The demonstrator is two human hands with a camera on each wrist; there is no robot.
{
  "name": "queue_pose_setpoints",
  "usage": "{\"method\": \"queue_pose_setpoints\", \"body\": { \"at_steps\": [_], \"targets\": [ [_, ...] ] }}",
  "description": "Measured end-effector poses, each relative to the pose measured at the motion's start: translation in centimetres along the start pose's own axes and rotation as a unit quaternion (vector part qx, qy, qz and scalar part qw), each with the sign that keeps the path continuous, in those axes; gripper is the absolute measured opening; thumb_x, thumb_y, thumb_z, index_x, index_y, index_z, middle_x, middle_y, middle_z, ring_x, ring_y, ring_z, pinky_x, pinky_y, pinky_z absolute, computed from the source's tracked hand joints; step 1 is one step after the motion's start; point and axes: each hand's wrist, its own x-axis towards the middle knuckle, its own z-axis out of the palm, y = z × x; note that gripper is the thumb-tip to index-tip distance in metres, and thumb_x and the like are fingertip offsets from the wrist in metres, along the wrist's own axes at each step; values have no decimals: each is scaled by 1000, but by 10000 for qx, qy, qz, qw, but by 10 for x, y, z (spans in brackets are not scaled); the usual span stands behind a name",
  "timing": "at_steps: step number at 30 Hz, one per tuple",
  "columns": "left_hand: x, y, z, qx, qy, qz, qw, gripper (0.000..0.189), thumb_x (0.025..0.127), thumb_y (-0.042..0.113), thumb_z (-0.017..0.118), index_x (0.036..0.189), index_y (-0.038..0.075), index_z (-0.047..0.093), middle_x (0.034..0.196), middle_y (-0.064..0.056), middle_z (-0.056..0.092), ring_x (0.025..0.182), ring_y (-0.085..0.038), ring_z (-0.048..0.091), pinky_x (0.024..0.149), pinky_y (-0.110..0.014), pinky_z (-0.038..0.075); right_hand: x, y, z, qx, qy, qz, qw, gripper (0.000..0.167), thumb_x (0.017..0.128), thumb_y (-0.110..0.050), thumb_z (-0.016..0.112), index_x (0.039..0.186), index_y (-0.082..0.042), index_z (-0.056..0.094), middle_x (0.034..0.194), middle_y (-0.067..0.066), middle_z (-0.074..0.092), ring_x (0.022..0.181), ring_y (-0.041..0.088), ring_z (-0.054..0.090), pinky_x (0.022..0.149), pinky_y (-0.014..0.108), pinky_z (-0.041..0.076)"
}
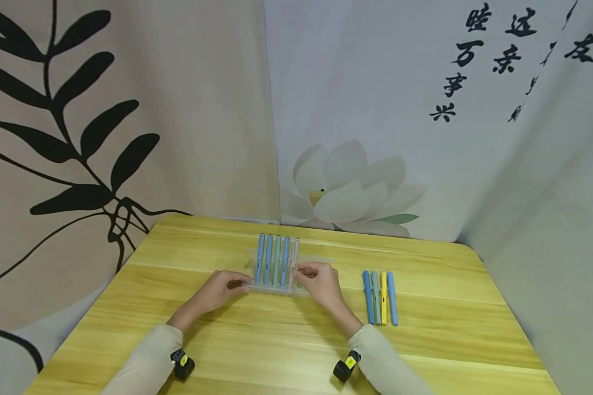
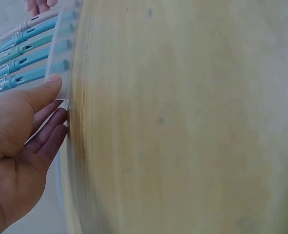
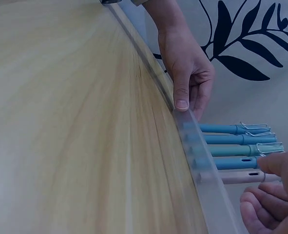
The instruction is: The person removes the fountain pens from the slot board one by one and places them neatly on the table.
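Observation:
A clear plastic pen stand point(image 1: 277, 290) is on the wooden table with several pens upright in a row: blue pens point(image 1: 268, 258), a green pen point(image 1: 277, 260) and, at the right end, a pale pink pen point(image 1: 295, 252). At the stand's left end, my left hand point(image 1: 222, 289) pinches the corner, thumb point(image 2: 52, 87) on top and fingers beneath. My right hand point(image 1: 322, 282) is at the pink pen, whose upper part sits between thumb and fingers in the right wrist view. The pink pen's lower end shows through the stand's frosted front point(image 3: 207, 183).
Right of the stand, several more pens lie side by side on the table point(image 1: 440, 307): a blue pen point(image 1: 368, 299), a green pen point(image 1: 376, 299), a yellow pen point(image 1: 384, 299) and another blue pen point(image 1: 392, 299). A printed curtain point(image 1: 217, 109) hangs behind the table's far edge.

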Motion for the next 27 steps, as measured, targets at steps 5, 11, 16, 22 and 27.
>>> {"method": "queue_pose_setpoints", "body": {
  "at_steps": [5,11,16,22,27],
  "targets": [
    [1,0,0,1,-18,-41,10000,30,100,19,68,127,5,71,125,-10,72,115,-29,68,98,-48,56,4,0,6,76,40,49,10000,21,92,-20,79,107,-6,80,95,6,78,84,17,75,72,30,62],
    [0,0,0,4,-20,-27,10000,30,100,19,67,127,5,72,125,-10,72,114,-29,68,97,-48,56,7,2,11,79,48,172,9998,15,91,-20,79,101,-8,81,91,5,78,79,14,74,68,28,61],
    [0,1,0,-2,-35,16,10000,30,101,19,67,127,5,71,125,-10,72,114,-28,68,97,-47,56,7,2,12,-25,96,130,9999,13,91,-18,79,97,-7,82,88,6,78,76,14,73,65,29,60],
    [0,2,-1,-63,0,-11,10000,30,100,17,68,126,5,72,124,-10,72,113,-28,69,96,-47,57,8,2,12,-100,82,48,9999,13,91,-19,79,97,-7,82,88,6,78,78,15,73,66,29,60],
    [1,1,0,-63,-4,-22,10000,30,100,17,68,127,5,72,125,-10,72,115,-29,68,97,-47,56,8,0,11,-130,46,83,9999,13,92,-19,78,99,-8,81,90,5,78,80,14,74,69,30,61]
  ]
}}
